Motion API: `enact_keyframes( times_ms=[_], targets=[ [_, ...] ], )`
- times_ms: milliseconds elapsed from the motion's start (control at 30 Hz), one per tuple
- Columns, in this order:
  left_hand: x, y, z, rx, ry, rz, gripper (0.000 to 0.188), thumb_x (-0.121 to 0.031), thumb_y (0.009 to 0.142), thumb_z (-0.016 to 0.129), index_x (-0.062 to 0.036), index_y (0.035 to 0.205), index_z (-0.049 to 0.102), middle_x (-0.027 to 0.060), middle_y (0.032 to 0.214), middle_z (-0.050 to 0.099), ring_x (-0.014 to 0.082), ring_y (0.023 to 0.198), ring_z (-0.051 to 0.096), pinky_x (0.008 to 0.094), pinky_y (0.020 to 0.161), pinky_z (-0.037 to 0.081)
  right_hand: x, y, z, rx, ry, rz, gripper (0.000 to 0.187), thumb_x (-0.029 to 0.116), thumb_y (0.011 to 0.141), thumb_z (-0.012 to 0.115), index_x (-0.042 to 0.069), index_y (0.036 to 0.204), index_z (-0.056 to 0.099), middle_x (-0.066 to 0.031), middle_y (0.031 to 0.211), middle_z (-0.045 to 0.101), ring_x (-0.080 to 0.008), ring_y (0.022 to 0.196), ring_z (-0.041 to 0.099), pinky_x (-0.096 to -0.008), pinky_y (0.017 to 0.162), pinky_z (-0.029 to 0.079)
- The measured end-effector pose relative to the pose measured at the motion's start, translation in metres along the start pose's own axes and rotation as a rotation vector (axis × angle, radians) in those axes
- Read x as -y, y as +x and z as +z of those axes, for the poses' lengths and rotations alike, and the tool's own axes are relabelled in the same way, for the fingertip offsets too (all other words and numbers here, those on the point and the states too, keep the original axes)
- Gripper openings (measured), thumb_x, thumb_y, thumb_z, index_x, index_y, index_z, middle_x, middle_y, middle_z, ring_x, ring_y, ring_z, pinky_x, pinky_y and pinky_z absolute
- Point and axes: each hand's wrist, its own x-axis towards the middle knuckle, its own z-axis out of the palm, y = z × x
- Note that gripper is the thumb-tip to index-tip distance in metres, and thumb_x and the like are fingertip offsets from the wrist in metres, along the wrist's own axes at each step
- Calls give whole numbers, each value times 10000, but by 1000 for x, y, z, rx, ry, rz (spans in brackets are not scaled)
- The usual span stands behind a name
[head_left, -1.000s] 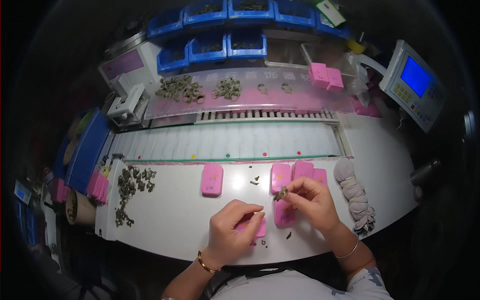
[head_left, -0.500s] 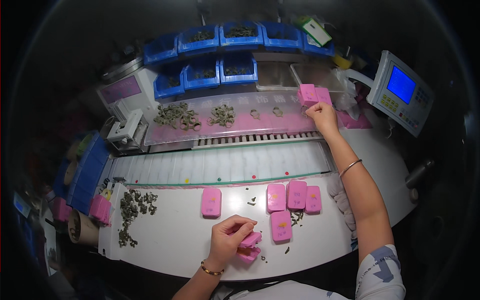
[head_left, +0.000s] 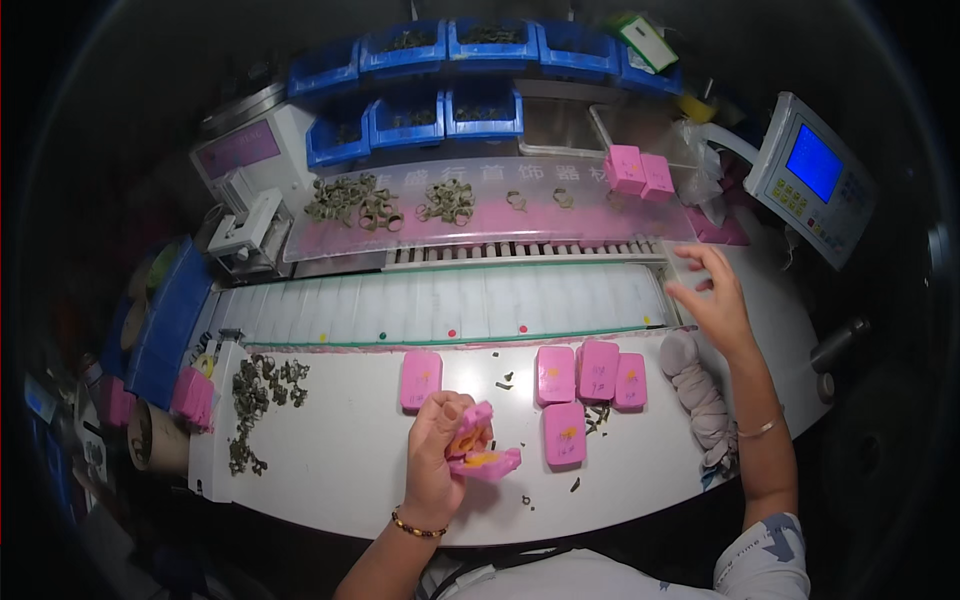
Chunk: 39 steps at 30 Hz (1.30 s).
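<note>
My left hand (head_left: pixel 437 450) is closed around a pink rubber mould (head_left: pixel 480 463), above the near middle of the white table. The mould's two halves gape apart, and orange shows on their inner faces. My right hand (head_left: pixel 712 298) is raised near the right end of the white segmented conveyor (head_left: pixel 440 303). Its fingers are apart, and I see nothing held between them. Just beyond the left hand lies a pink block (head_left: pixel 421 378). Several more pink blocks, one of them (head_left: pixel 564 434) nearest me, lie grouped to the right, with dark scraps (head_left: pixel 597 416) beside them.
Dark pieces (head_left: pixel 262 400) are heaped at the table's left. Ring-like pieces (head_left: pixel 445 202) and two pink blocks (head_left: pixel 627 168) rest on a translucent sheet behind the conveyor. Blue bins (head_left: pixel 405 122) stand at the back, a control panel (head_left: pixel 810 180) at right, a bundled cloth (head_left: pixel 697 395) below it.
My right hand has left the pink blocks on the sheet, moving right and nearer, and its fingers have spread. My left hand has lifted and turned the mould, which gapes wider. The conveyor's coloured dots have shifted left.
</note>
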Motion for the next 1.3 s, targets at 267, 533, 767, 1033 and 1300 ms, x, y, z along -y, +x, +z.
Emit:
enact_keyframes(
  times_ms=[267, 533, 767, 1033, 1300],
  targets=[
    [-5, 13, 31, 4, -5, -270, 343, -411, 1009, 536, -71, 1006, 485, 109, 743, 544, 121, 566, 515, 234, 513, 459, -16, -115, -14, 375, -168, 234, 936, 68, 673, 776, 69, 1503, 343, -209, 1360, 431, -395, 1298, 420, -423, 1097, 366],
    [15, 6, 35, 37, 25, -298, 335, -375, 1050, 386, -67, 1110, 504, 110, 706, 547, 137, 494, 502, 287, 461, 451, 33, -111, -9, -15, -273, -159, 782, -94, 708, 673, 30, 1445, 445, -234, 1290, 576, -398, 1146, 555, -412, 1021, 432],
    [4, -5, 45, 67, 383, 1, 328, -237, 1032, 339, 4, 1184, 503, 58, 1020, 552, 91, 839, 543, 247, 746, 448, 120, -111, 18, 243, -236, -881, 510, 115, 762, 751, 202, 1258, 667, -121, 1231, 659, -170, 891, 647, -294, 769, 473],
    [-10, -8, 43, 155, 420, 198, 253, -189, 1044, 355, -11, 1186, 466, 28, 917, 553, 43, 742, 509, 203, 658, 427, 127, -117, 22, 104, -290, -832, 403, 216, 796, 690, 268, 1196, 696, -13, 1274, 654, -135, 872, 618, -245, 754, 407],
    [-4, 1, 23, 188, 90, -97, 271, -225, 1009, 364, -27, 1170, 456, 40, 951, 549, 68, 845, 532, 219, 721, 428, 113, -103, -5, -26, -303, -735, 392, 144, 795, 683, 192, 1184, 705, -91, 1210, 680, -144, 811, 632, -276, 745, 411]
  ],
)
